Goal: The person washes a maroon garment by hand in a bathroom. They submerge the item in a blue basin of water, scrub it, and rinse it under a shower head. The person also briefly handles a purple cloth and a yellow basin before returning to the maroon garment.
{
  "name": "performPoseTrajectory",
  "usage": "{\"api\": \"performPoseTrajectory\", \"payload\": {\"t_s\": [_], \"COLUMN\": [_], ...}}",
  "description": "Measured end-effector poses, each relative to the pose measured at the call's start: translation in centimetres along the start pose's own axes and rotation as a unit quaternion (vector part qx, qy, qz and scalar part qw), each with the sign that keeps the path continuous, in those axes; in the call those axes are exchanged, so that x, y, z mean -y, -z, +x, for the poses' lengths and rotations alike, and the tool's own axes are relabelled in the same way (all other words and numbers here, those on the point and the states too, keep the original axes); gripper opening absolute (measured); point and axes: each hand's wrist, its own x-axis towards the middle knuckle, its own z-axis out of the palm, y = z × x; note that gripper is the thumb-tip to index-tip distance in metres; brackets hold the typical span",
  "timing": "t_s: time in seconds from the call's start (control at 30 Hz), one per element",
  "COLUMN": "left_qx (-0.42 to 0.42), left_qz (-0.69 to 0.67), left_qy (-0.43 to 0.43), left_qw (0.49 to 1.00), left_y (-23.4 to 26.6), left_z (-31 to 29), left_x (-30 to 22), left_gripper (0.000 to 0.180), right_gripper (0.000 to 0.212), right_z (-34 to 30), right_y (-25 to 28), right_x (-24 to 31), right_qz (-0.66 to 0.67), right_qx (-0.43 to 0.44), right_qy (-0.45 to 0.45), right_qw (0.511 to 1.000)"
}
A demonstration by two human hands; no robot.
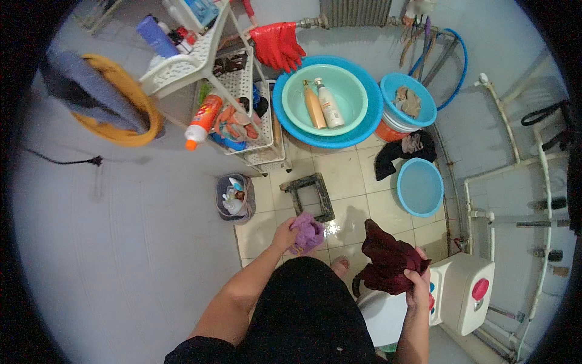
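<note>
My left hand (285,235) is closed on a bunched purple cloth (307,233), out in front of my body. On the right, my right hand (417,280) grips a dark maroon cloth (391,258), which hangs in folds over the white toilet lid (383,312). Its fingers are partly hidden behind the cloth. Beyond the purple cloth, a dark square frame-like stool (312,194) stands on the wet tiles. Farther to the right, a light blue basin (420,188) on the floor looks to hold water.
Bottles lie in a green basin (291,109) set inside a larger blue basin (327,143). A small blue basin (424,91) holds a cloth, with black clothing (394,155) below it. At left stand a white shelf rack (182,67) and a grey bin (250,206). Pipes (509,164) line the right wall.
</note>
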Motion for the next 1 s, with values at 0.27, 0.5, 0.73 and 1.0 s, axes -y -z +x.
{"api": "performPoseTrajectory", "payload": {"t_s": [0.27,0.5,0.73,1.0], "left_qx": [-0.124,0.0,0.068,-0.123], "left_qz": [0.16,0.323,0.308,-0.068], "left_qy": [-0.149,-0.224,-0.223,0.108], "left_qw": [0.968,0.919,0.923,0.984], "left_y": [-2.5,-13.6,-21.0,-23.1], "left_z": [11.4,17.0,15.6,27.7], "left_x": [-1.4,10.8,21.6,23.3], "left_gripper": [0.042,0.052,0.044,0.048], "right_gripper": [0.079,0.09,0.09,0.089], "right_z": [6.6,11.1,13.4,14.1], "right_y": [0.9,2.3,5.6,6.7], "right_x": [-3.9,-10.0,-15.8,-18.2], "right_qz": [-0.005,-0.082,-0.073,-0.062], "right_qx": [-0.041,-0.08,-0.099,-0.077], "right_qy": [0.006,-0.03,-0.053,-0.074], "right_qw": [0.999,0.993,0.991,0.992]}}
